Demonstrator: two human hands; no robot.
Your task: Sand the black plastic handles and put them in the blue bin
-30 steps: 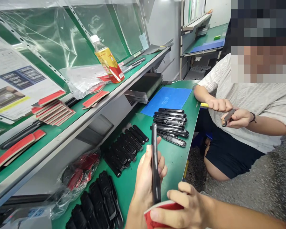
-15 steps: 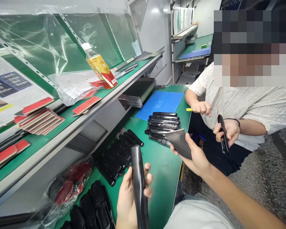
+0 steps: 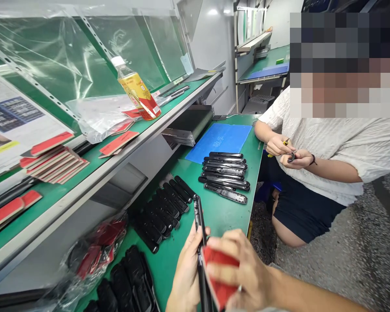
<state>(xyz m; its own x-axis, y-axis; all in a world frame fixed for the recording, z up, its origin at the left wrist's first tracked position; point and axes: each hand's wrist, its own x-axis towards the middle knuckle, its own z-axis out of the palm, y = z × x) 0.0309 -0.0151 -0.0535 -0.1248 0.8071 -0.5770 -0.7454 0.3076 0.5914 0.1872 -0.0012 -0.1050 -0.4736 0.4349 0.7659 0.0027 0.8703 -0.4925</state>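
Green-topped worktop [image 3: 222, 216], assembly bench. Item: one slim black plastic strip [image 3: 199, 221], held upright above the worktop in the left hand [image 3: 186, 273], fingers [image 3: 203, 232] curled closely round it. Item: one flat red-faced adhesive pad [image 3: 219, 273], pinched narrowly in the right hand [image 3: 243, 271], just beside the strip. Nearby: rows of matching black strips [image 3: 224, 175], blue mat [image 3: 217, 143]. Opposite: co-worker's hands [image 3: 290, 154] around one small dark piece [image 3: 291, 158].

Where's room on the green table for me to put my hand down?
Bare green mat shows below the black casings, right of the left hand. A thin green strip runs beside the blue mat. It's crowded at the lower left, where black pieces lie packed in rows.
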